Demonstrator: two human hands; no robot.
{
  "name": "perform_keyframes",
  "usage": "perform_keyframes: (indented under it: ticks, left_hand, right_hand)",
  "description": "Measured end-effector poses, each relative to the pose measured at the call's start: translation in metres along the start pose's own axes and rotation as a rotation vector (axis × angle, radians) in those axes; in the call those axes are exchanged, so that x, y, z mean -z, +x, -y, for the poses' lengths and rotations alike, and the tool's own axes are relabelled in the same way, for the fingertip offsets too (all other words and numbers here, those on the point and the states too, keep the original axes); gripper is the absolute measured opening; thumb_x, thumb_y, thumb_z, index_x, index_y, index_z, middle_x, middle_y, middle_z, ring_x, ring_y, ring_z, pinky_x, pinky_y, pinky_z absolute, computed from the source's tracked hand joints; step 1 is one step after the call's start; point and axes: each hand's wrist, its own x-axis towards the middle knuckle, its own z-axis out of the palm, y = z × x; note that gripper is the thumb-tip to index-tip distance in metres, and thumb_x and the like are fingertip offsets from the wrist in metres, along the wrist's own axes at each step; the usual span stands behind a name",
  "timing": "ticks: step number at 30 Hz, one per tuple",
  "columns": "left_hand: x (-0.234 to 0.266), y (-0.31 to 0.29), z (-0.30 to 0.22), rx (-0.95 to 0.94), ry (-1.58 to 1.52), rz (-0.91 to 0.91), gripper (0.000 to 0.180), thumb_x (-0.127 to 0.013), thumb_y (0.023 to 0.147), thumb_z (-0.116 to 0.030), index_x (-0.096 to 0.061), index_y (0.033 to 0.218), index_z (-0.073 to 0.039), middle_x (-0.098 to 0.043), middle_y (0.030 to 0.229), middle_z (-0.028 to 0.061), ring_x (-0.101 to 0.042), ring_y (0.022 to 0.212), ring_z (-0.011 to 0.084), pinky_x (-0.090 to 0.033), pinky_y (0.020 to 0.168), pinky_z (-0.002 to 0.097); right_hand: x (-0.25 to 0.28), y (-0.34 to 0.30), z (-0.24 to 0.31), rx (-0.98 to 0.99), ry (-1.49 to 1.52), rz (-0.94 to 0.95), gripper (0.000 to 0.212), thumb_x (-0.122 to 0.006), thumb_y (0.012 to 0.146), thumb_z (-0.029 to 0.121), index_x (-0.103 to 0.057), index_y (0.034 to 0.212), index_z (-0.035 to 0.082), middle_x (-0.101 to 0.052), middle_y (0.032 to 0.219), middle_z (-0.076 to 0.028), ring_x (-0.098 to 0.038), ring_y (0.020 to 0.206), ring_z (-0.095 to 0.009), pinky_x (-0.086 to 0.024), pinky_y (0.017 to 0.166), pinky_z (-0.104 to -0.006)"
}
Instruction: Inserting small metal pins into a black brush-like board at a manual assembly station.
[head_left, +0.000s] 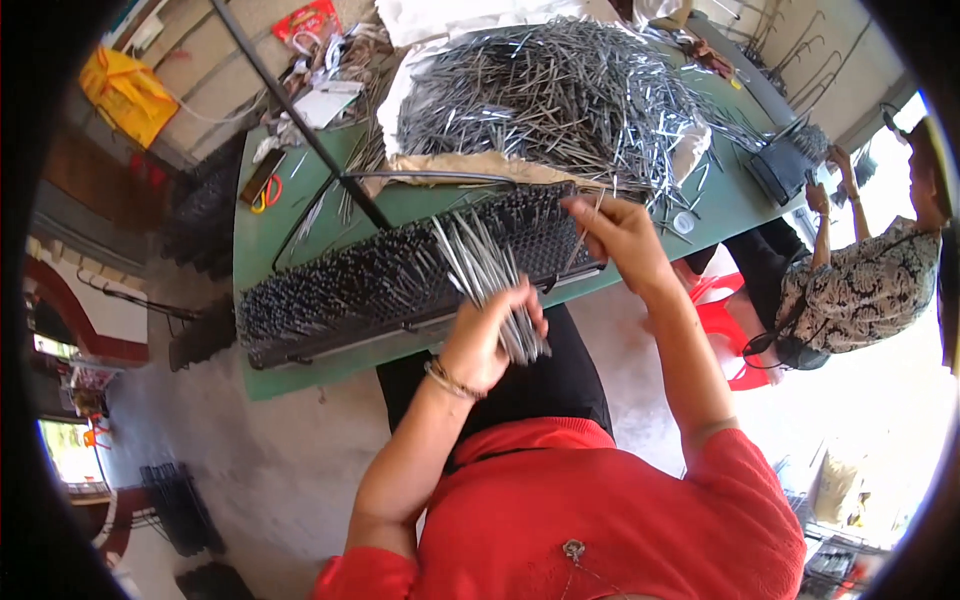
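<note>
A bundle of thin silvery metal rods (478,262) is in my left hand (485,335), fingers closed around its lower part, the upper ends fanning out. Beneath and beyond it lies a long black perforated rack (548,245), tilted along the table's near edge. Dark rods stand packed in its left and middle holes and along its far edge; many holes toward the right end show bare. Over that right end my right hand (625,235) is closed in a pinch on a single thin metal rod (581,243), its lower end close to the rack; I cannot tell whether it sits in a hole.
A large heap of loose rods (550,100) covers the far side of the green table (300,380). A black metal post (290,110) slants down behind the rack. Orange-handled scissors (270,193) lie at left. Another person (860,290) sits at right beside a red stool (735,330).
</note>
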Motion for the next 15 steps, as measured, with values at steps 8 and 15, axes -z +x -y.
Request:
perform_keyframes:
  ticks: [8,15]
  left_hand:
    - [0.053,-0.026,0.034,0.166,-0.055,-0.024,0.025,-0.060,0.087,-0.016,-0.055,0.108,-0.003,-0.059,0.082,0.0034,-0.060,0.073,0.0137,-0.054,0.065,0.0306]
    - [0.081,-0.017,0.045,0.168,0.018,-0.063,0.038,-0.060,0.087,-0.015,-0.051,0.122,-0.003,-0.060,0.083,0.0033,-0.060,0.072,0.0130,-0.053,0.064,0.0279]
  right_hand:
    - [-0.055,0.007,-0.019,0.093,-0.065,0.019,0.031,-0.059,0.093,0.016,-0.053,0.117,-0.003,-0.059,0.074,-0.006,-0.055,0.054,-0.008,-0.042,0.045,-0.0211]
    - [-0.077,0.043,-0.033,0.331,-0.398,0.018,0.024,-0.056,0.093,0.009,-0.055,0.115,0.001,-0.063,0.082,-0.007,-0.060,0.063,-0.010,-0.049,0.057,-0.0227]
